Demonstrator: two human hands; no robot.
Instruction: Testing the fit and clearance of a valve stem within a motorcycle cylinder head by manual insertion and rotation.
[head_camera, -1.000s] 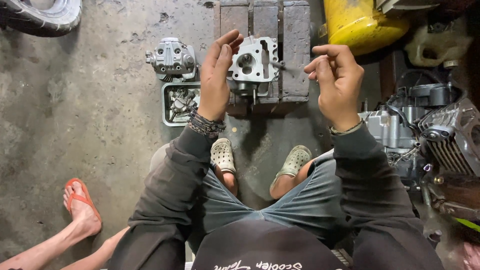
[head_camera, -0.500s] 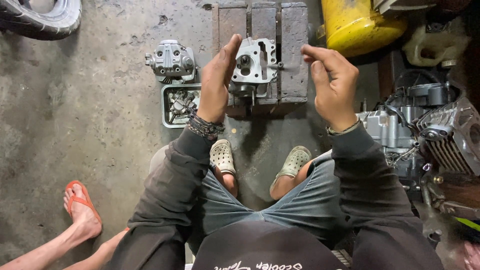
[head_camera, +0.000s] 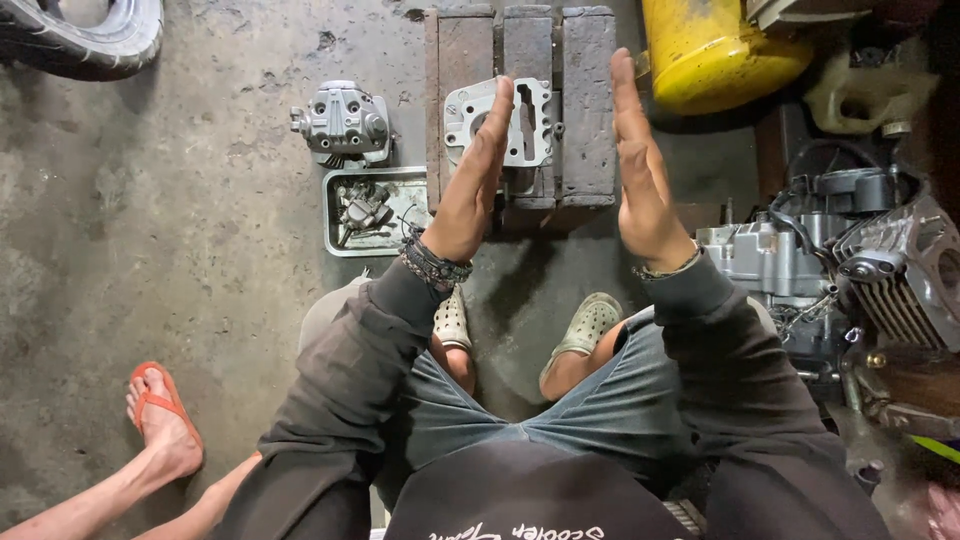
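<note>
Grey metal cylinder head (head_camera: 520, 125) lies on far bricks (head_camera: 585, 110); left hand (head_camera: 470, 190) and right hand (head_camera: 640, 180) hover flat, released, grasping nothing.

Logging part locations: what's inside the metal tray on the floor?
The metal tray holds a cluster of small grey metal parts; individual pieces are too small to identify. Its right end is covered by the left hand, so anything there is hidden.

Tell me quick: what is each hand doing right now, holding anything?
Left hand: open, flat, holding nothing, raised above the cylinder head.
Right hand: open, flat, holding nothing.
</note>
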